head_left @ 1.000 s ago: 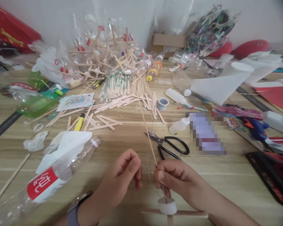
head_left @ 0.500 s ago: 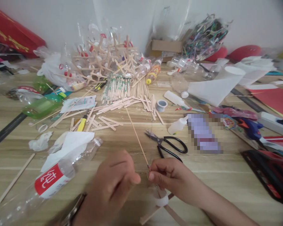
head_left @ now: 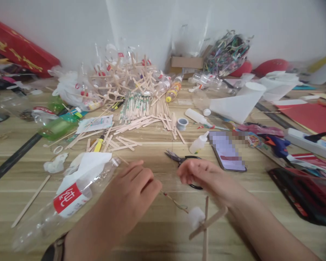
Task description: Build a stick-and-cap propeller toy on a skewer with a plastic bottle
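My left hand (head_left: 137, 192) is closed around a thin wooden skewer (head_left: 123, 159), whose far tip shows past the knuckles. On the skewer's near end is a white bottle cap (head_left: 196, 217) with crossed craft sticks (head_left: 214, 222) attached. A looped bit of thread or wire (head_left: 180, 206) lies along the skewer beside the cap. My right hand (head_left: 203, 177) is over the black handles of the scissors (head_left: 175, 156), fingers loosely bent and holding nothing visible. Part of the handles is hidden beneath it; whether it touches them I cannot tell.
A clear plastic bottle (head_left: 70, 199) lies left of my left hand. Loose craft sticks (head_left: 125, 143), a spool (head_left: 182, 124) and a glue bottle (head_left: 199, 143) are ahead. A phone (head_left: 228, 156) and a red-black case (head_left: 301, 195) lie to the right.
My right hand has let go of the skewer and moved up and right, over the scissors. My left hand now grips the skewer, and the cap with crossed sticks has tilted to the right.
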Demonstrator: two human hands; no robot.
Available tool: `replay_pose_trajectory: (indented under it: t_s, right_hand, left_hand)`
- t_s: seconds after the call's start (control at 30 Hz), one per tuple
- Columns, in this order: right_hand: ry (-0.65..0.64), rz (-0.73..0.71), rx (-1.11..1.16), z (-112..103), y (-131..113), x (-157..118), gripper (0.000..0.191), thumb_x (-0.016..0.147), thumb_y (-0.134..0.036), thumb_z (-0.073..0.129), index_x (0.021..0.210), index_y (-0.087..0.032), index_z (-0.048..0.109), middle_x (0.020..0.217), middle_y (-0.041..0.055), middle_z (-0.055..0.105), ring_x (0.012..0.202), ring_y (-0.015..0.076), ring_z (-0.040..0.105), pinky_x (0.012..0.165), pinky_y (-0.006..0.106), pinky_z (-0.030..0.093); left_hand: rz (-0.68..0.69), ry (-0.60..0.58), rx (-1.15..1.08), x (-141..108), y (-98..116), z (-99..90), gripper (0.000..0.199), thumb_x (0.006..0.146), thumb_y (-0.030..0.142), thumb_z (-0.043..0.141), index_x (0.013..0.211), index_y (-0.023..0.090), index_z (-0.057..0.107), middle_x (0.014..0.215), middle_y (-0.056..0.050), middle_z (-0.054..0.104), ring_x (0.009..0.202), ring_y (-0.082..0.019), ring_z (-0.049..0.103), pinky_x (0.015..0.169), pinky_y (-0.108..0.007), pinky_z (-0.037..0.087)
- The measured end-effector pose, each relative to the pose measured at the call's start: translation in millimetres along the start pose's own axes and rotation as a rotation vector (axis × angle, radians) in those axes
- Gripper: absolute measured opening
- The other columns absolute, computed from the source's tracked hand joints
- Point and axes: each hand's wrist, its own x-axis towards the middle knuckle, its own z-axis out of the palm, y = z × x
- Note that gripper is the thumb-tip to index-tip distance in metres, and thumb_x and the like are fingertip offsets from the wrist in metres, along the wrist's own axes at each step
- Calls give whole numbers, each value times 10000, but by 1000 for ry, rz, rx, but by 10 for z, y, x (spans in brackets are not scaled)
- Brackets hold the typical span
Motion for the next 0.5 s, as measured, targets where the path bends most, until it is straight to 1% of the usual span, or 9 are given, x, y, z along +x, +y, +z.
replay_pose_trajectory:
  t_s: [0.03, 0.1, 0.13, 0.2, 0.27, 0.3, 0.4, 0.43, 0.5]
  right_hand:
    - [86, -14, 59, -41, 15, 16, 443, 755, -605, 674, 795, -166, 720, 706, 34, 664, 650, 128, 541, 620, 251, 399]
    - [190, -33, 136, -107, 55, 49, 415, 722, -578, 719, 808, -172, 722, 735, 35, 679, 650, 127, 538, 624, 250, 405]
    - [211, -41, 152, -128, 78, 63, 404, 724, -563, 724, 820, -171, 723, 747, 39, 684, 651, 128, 539, 627, 252, 409]
    - [223, -63, 167, -141, 127, 82, 381, 741, -533, 724, 853, -169, 724, 799, 52, 699, 668, 131, 547, 635, 255, 418]
    - [210, -99, 168, -121, 183, 87, 350, 758, -498, 724, 899, -177, 727, 859, 57, 699, 678, 128, 544, 624, 252, 417]
    - [194, -120, 158, -104, 213, 85, 339, 768, -480, 721, 932, -184, 728, 848, 52, 690, 669, 126, 535, 606, 249, 411]
    - [93, -173, 78, -44, 291, 66, 354, 816, -462, 673, 1057, -207, 713, 705, 18, 624, 616, 133, 504, 557, 252, 394]
    - [60, -188, 45, -25, 303, 55, 360, 822, -458, 665, 1086, -218, 706, 695, 12, 615, 624, 139, 514, 573, 258, 409]
    - [30, -215, -16, 9, 296, 26, 348, 810, -438, 685, 1097, -241, 704, 784, 24, 651, 706, 158, 566, 668, 281, 454]
  left_hand:
    - [-8, -11, -9, -5, 20, -28, 283, 861, 15, 378, 870, 183, 605, 794, -31, 617, 741, -197, 575, 786, -407, 514]
    - [-36, -25, -45, -9, 65, -72, 300, 834, -6, 370, 884, 192, 590, 814, -34, 631, 730, -203, 584, 678, -350, 507]
    - [-56, -21, -71, -10, 88, -86, 321, 823, -17, 357, 899, 199, 583, 821, -32, 637, 726, -200, 590, 658, -333, 500]
    - [-105, 4, -127, -17, 130, -97, 376, 806, -35, 327, 955, 209, 570, 848, -31, 653, 742, -193, 610, 668, -315, 498]
    - [-158, 45, -180, -31, 168, -90, 401, 809, -32, 318, 1014, 220, 553, 893, -33, 668, 788, -189, 632, 691, -301, 501]
    - [-187, 61, -207, -36, 186, -83, 391, 820, -20, 324, 1027, 226, 547, 905, -31, 673, 804, -187, 639, 698, -294, 502]
    - [-274, 72, -300, -19, 233, -71, 311, 870, 38, 355, 1005, 237, 552, 886, -19, 680, 793, -179, 653, 681, -276, 498]
    - [-303, 67, -323, 3, 244, -77, 285, 884, 61, 361, 989, 234, 562, 868, -18, 680, 774, -180, 655, 667, -277, 494]
    - [-356, 67, -354, 71, 256, -107, 257, 902, 100, 366, 960, 225, 583, 843, -22, 681, 746, -187, 655, 646, -284, 481]
